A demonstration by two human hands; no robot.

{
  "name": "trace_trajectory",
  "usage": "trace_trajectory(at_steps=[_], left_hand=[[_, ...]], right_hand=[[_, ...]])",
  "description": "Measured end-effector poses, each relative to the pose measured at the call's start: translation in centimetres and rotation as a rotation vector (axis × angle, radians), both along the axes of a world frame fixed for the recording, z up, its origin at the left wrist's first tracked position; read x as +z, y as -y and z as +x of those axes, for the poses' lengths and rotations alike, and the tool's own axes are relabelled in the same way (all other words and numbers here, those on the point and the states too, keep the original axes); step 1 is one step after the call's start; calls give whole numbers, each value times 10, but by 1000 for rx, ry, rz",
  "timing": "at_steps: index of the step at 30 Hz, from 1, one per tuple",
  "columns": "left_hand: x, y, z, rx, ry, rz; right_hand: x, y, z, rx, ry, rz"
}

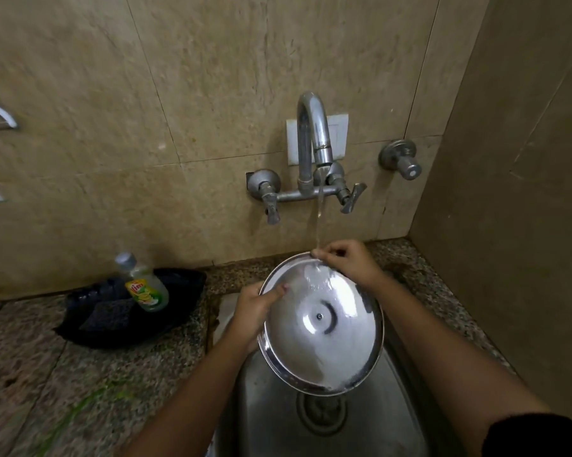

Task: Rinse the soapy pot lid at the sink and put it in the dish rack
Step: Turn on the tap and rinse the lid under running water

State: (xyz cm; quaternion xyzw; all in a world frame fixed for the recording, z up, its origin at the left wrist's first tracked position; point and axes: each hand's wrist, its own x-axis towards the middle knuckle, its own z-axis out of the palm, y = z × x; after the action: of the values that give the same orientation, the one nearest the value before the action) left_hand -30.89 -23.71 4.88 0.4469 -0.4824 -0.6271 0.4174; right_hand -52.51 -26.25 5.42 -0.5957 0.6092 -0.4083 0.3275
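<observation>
**Lid under the tap, both hands on its rim**

- Lid: steel, round, underside toward you, centre rivet showing. You hold it tilted over the sink, far edge raised, near edge low above the drain.
- Left hand: you clasp the lid's left rim, thumb laid on the inner face, fingers behind it.
- Right hand: you pinch the far rim between fingertips, right where the water lands.
- Water: a thin stream falls from the tap onto the lid's far edge and spreads across the upper inner face.
- Tap handles: one on the left, one on the right, both on the wall mixer. A separate valve sits on the wall further right.
- Soap bottle: stands in a black tray on the counter, left of the sink, against the wall.
- Right sleeve: dark, at the near right corner.
</observation>
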Motion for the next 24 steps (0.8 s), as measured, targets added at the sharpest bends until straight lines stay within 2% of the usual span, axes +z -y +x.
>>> trace_trajectory(at_steps=[2,5,7,9,11,13,19,21,24], left_hand=[[-2,2,-3,22,33,-35],[1,2,-8,-6,53,-104],[3,1,-7,9,65,-119],[0,2,-2,32,55,-109],[-3,3,3,56,33,-77],[-3,5,4,52,54,-80],[-7,-4,-6,-53,47,-121],[-12,-9,-4,24,40,-116],[-19,-14,-1,175,31,-126]], right_hand=[[7,1,11,97,-95,-28],[21,3,38,367,-303,-128],[25,6,36,379,-208,-110],[25,3,17,242,50,-38],[21,-3,-1,123,178,1],[17,-5,-2,117,161,17],[26,-3,37,432,-115,-1],[20,-6,25,323,-11,-15],[5,-13,-6,44,235,-6]])
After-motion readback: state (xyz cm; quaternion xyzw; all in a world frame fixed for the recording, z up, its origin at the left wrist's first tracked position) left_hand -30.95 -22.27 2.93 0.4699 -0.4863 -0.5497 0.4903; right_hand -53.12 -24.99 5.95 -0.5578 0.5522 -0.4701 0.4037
